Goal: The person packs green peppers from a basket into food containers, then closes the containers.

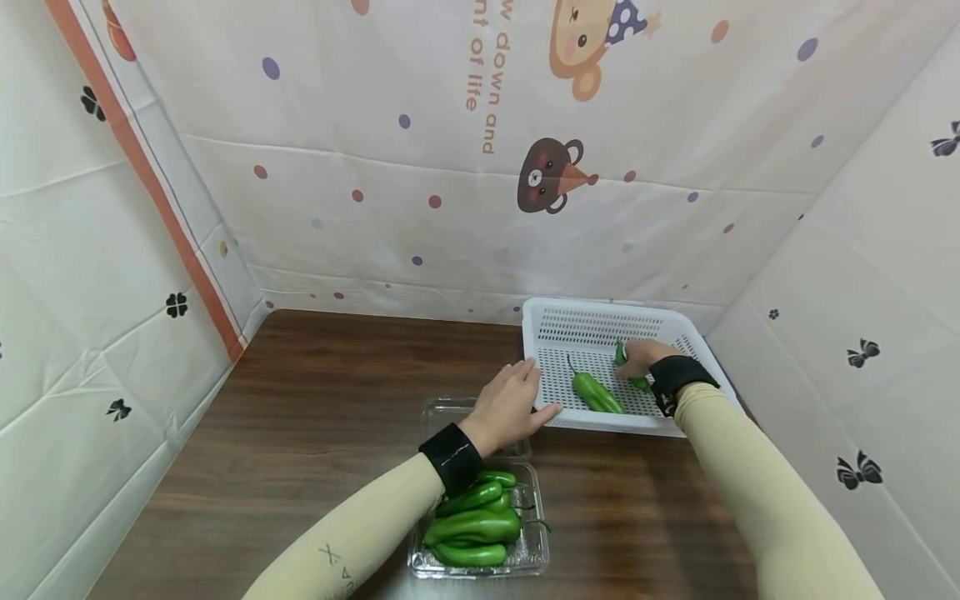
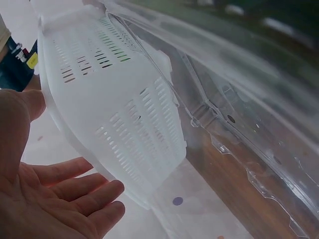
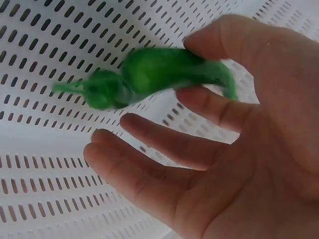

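Inside the white perforated basket, my right hand pinches a green pepper between thumb and index finger; the other fingers extend below it. Its stem points left in the right wrist view. One long green pepper lies on the basket floor, left of that hand. My left hand is at the basket's left edge, fingers extended and touching the rim. In the left wrist view, the left hand's palm faces the basket wall, holding nothing.
Below the left forearm, a clear plastic box holds several green peppers. Its transparent lid extends behind it, partly under the left wrist. Patterned sheets stand behind and beside the brown wooden table.
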Action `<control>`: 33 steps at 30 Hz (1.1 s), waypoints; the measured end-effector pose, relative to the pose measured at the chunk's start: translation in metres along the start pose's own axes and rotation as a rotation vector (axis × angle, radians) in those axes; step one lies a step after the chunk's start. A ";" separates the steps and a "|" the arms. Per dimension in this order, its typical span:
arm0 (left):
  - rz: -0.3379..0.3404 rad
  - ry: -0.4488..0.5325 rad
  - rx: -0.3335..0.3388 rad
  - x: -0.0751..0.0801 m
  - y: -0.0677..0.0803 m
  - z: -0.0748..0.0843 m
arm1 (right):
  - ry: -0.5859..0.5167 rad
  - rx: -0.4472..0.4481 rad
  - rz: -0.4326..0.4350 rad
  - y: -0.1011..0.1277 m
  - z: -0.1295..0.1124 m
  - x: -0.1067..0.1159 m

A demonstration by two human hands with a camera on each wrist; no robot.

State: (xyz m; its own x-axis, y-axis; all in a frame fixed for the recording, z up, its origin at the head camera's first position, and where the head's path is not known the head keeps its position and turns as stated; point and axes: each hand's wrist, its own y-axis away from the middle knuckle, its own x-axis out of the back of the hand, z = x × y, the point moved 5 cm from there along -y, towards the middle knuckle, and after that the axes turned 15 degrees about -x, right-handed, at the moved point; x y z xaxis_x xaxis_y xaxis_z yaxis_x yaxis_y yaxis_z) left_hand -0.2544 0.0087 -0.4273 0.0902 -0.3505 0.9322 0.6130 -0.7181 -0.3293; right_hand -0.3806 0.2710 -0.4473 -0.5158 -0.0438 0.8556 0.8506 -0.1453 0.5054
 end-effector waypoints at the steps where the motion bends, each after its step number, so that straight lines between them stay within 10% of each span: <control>1: -0.002 0.003 0.002 0.000 0.000 0.000 | -0.012 -0.004 0.007 -0.001 0.001 0.000; 33: 0.004 0.011 0.003 0.000 0.002 0.001 | -0.050 0.069 0.013 0.015 0.000 0.003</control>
State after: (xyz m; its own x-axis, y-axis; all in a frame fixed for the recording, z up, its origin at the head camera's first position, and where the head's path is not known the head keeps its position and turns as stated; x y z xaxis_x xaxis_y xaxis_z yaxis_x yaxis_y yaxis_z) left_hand -0.2528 0.0077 -0.4281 0.0839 -0.3602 0.9291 0.6150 -0.7149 -0.3327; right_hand -0.3699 0.2691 -0.4372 -0.5000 0.0043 0.8660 0.8633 -0.0767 0.4989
